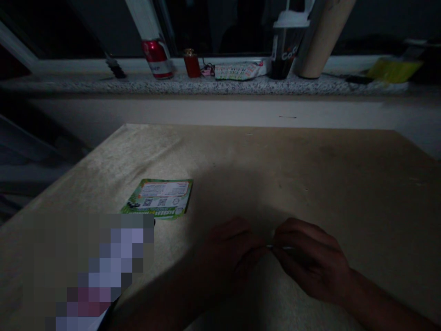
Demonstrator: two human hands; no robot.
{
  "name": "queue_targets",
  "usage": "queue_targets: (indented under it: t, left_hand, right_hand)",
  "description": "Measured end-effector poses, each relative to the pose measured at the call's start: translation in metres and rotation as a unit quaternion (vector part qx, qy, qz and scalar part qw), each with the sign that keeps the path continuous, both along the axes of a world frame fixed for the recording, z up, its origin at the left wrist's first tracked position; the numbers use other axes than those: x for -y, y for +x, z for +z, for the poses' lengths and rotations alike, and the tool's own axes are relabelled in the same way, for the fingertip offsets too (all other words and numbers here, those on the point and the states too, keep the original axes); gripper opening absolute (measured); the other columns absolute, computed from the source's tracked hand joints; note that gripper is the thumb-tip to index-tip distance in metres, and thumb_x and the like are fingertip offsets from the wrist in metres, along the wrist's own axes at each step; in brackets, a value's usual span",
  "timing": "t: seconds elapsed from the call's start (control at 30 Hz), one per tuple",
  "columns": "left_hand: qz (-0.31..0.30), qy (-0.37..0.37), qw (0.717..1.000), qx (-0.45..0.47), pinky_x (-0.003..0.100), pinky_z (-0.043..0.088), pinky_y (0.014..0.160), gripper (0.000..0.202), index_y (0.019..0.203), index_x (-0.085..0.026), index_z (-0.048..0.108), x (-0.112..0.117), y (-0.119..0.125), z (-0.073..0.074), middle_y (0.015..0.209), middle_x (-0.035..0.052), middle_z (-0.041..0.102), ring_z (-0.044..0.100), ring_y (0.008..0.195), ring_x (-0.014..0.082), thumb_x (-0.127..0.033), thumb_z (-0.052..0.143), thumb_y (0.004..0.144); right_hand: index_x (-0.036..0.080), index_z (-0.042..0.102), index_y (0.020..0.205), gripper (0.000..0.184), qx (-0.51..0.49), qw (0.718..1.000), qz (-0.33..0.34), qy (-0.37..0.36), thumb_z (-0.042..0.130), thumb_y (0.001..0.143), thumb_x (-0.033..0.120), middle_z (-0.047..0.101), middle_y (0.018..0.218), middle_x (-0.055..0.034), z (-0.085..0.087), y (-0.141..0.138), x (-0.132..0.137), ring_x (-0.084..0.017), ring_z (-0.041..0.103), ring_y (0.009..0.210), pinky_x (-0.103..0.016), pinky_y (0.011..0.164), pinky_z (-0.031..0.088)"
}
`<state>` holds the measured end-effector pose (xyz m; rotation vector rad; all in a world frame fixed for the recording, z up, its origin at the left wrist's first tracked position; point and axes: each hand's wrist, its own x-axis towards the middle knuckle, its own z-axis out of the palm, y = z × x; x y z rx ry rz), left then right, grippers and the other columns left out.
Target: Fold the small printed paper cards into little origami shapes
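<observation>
My left hand [230, 250] and my right hand [313, 262] are close together over the near part of the table [310, 161]. Between their fingertips runs a thin pale strip [270, 246], seen nearly edge-on. The right thumb and fingers pinch it, and the closed left fingers meet its left end. Deep shadow covers both hands, so the strip's kind cannot be made out. Left of my left hand, a green printed card [163, 195] with text and square codes lies flat.
A pixelated patch [113, 262] hides something at the lower left. On the stone windowsill [193, 87] stand a red can [157, 59], an orange-red jar [191, 63], a patterned packet [237, 71], a lidded cup of dark drink [285, 50], a cardboard tube [320, 41] and a yellow item [394, 69].
</observation>
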<state>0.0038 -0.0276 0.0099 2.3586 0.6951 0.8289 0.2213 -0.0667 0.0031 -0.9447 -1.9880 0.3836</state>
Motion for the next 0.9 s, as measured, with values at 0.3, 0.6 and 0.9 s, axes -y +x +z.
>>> queue_targets:
  t: [0.3, 0.6, 0.9]
  left_hand:
    - [0.026, -0.077, 0.997, 0.006, 0.023, 0.043, 0.064, 0.011, 0.091, -0.019, 0.070, -0.0018, 0.0008, 0.0007, 0.078, -0.0013, 0.060, 0.056, 0.068, 0.0111, -0.025, 0.063, 0.096]
    - [0.023, -0.107, 0.994, 0.014, 0.021, 0.043, 0.066, 0.007, 0.093, -0.019, 0.068, -0.0065, -0.0021, 0.0045, 0.082, -0.0017, 0.060, 0.058, 0.072, 0.0097, -0.018, 0.061, 0.096]
    - [0.034, -0.071, 0.996, 0.041, 0.024, 0.046, 0.069, 0.003, 0.095, -0.020, 0.064, -0.0023, 0.0001, 0.0032, 0.084, -0.0009, 0.058, 0.057, 0.075, 0.0116, -0.017, 0.062, 0.095]
  right_hand:
    - [0.017, 0.069, 0.106, 0.024, -0.019, 1.000, 0.010, 0.022, 0.064, 0.086, 0.004, 0.072, 0.078, -0.0060, 0.0047, -0.0003, -0.0030, -0.019, 0.067, 0.066, -0.032, 0.057, 0.054]
    - [0.017, 0.068, 0.096, 0.017, -0.022, 0.999, -0.037, 0.028, 0.064, 0.085, 0.005, 0.072, 0.078, -0.0062, 0.0044, 0.0003, -0.0020, -0.017, 0.068, 0.064, -0.029, 0.053, 0.055]
    - [0.019, 0.068, 0.097, 0.019, -0.023, 0.998, -0.055, 0.033, 0.065, 0.085, 0.005, 0.072, 0.080, -0.0051, 0.0011, -0.0002, -0.0012, -0.017, 0.069, 0.066, -0.029, 0.054, 0.057]
